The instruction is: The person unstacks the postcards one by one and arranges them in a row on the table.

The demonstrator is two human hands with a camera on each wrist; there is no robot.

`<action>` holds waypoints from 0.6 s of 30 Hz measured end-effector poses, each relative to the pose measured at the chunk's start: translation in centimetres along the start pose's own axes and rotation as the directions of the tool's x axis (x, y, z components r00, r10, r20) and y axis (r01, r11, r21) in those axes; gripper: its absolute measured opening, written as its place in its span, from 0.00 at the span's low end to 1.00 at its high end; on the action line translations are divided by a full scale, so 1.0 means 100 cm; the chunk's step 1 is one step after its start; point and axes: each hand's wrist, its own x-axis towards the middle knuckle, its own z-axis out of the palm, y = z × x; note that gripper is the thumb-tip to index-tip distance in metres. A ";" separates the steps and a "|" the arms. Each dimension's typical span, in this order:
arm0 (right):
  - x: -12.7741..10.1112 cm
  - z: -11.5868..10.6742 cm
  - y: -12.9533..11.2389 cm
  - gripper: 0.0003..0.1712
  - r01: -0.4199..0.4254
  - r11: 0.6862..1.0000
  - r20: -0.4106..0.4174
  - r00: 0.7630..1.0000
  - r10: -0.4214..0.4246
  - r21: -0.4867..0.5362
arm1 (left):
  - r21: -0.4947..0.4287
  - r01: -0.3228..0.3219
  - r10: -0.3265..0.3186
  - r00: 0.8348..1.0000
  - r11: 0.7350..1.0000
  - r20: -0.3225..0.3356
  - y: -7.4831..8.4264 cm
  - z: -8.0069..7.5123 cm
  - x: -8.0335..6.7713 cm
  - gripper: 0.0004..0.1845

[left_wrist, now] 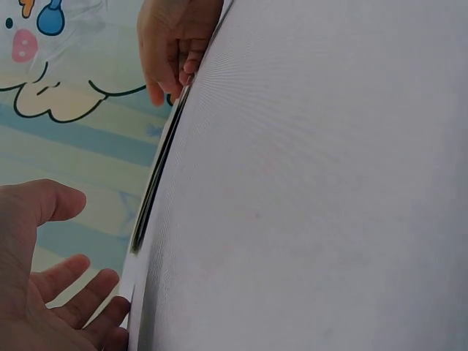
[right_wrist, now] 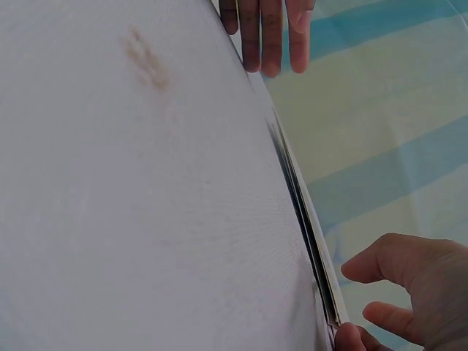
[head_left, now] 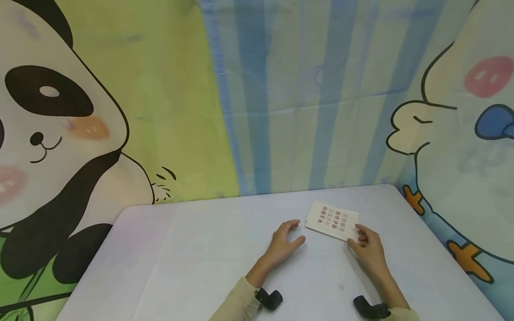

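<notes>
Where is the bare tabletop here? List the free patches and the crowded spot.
Free: the table's wide left part, from the left hand to the panda curtain, and the right strip past the right hand. Crowded: the booklet between the hands, right fingertips touching its near corner.

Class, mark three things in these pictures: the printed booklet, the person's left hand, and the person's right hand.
printed booklet (head_left: pixel 331 220), head view, middle of its cover with the red characters.
left hand (head_left: pixel 282 243), head view, back of the hand on the table.
right hand (head_left: pixel 369 249), head view, back of the hand at the booklet's near corner.
</notes>
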 end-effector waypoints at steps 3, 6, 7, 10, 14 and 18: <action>0.001 -0.002 -0.002 0.34 -0.018 1.000 0.010 1.000 0.018 -0.014 | 0.006 -0.008 0.008 1.000 1.000 -0.006 0.000 0.002 0.006 0.27; 0.003 -0.003 -0.001 0.33 -0.024 1.000 0.007 1.000 0.024 -0.020 | 0.015 -0.010 0.010 1.000 1.000 -0.013 0.002 0.004 0.012 0.27; 0.003 -0.002 -0.001 0.33 -0.022 1.000 0.003 1.000 0.022 -0.021 | 0.013 -0.006 0.006 1.000 1.000 -0.013 0.003 0.004 0.014 0.27; 0.005 -0.002 0.001 0.32 -0.013 0.999 -0.004 1.000 0.013 -0.031 | 0.019 0.003 -0.003 1.000 1.000 -0.012 0.003 0.006 0.018 0.27; 0.005 -0.001 0.003 0.32 -0.013 0.999 0.017 1.000 0.014 -0.037 | 0.033 0.017 -0.017 1.000 0.999 -0.002 0.000 0.011 0.023 0.28; 0.004 -0.002 0.005 0.32 -0.005 0.999 0.023 1.000 0.007 -0.051 | 0.042 -0.002 0.002 1.000 0.999 0.001 -0.002 0.018 0.031 0.26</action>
